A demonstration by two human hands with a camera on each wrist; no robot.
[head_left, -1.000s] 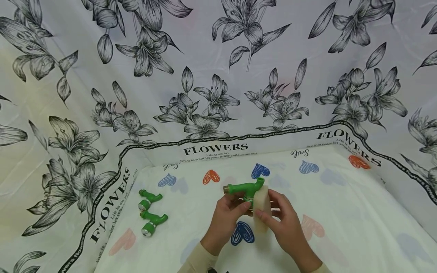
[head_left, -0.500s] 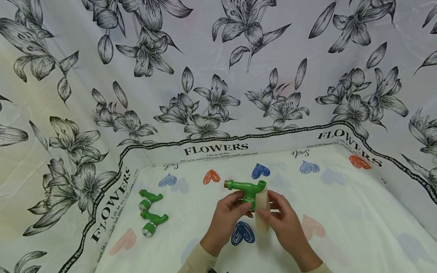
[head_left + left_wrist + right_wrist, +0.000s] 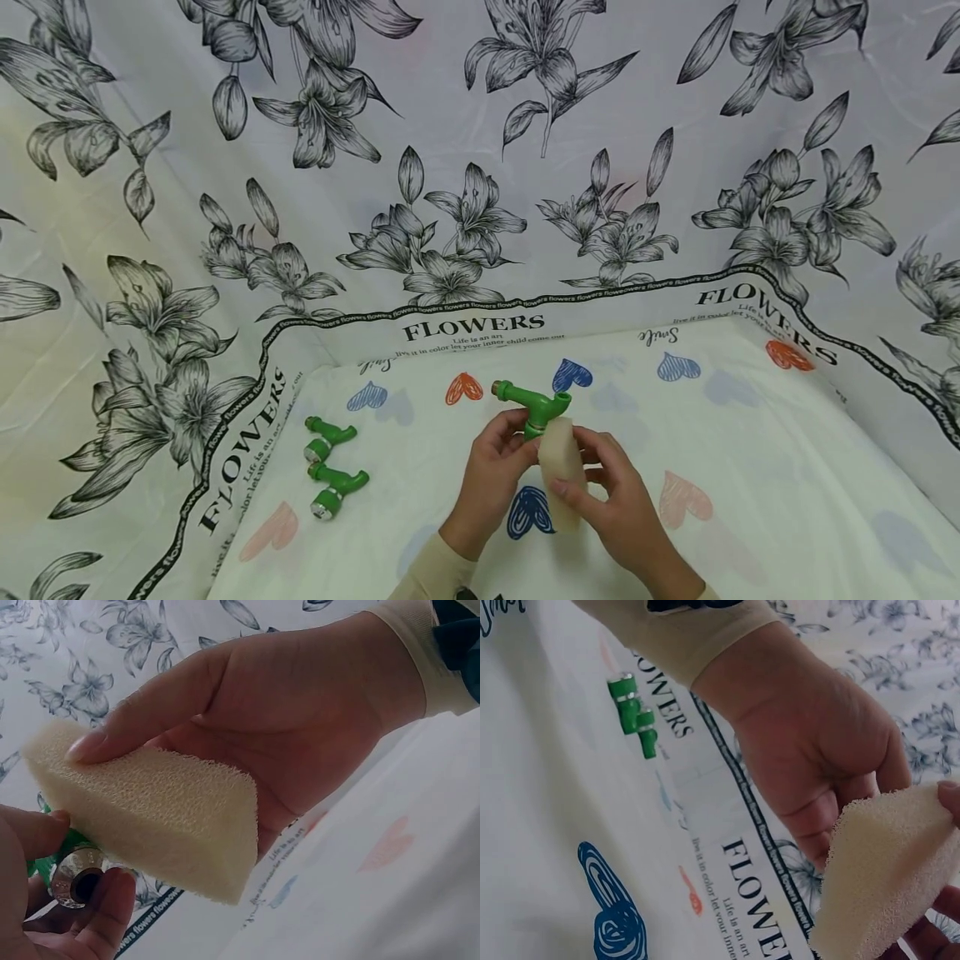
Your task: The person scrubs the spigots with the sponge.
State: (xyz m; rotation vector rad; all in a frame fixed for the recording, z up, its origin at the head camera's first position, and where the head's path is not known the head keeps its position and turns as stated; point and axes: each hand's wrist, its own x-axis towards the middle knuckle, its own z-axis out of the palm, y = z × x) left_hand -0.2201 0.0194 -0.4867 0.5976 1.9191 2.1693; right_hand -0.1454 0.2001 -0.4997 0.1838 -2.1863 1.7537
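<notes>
My left hand [image 3: 491, 479] grips a green faucet [image 3: 531, 402] by its lower part, above the cloth. The faucet's brownish threaded end points up and left, and its curved spout is on the right. With thumb and fingers, my right hand [image 3: 618, 504] pinches a cream sponge [image 3: 561, 471] close against the faucet. In the left wrist view, the sponge [image 3: 165, 806] lies over the faucet, whose silvery round end [image 3: 75, 874] shows between the fingers. The sponge [image 3: 889, 874] hides the faucet in the right wrist view.
Two more green faucets [image 3: 330, 431] [image 3: 337, 487] lie close together on the left of the white heart-print cloth [image 3: 420, 492]. Behind and at both sides hangs a floral curtain [image 3: 442, 100].
The faucet has tilted, its threaded end rising and its spout moving left. The sponge has shifted left and down across the faucet's lower part. Both hands keep their hold.
</notes>
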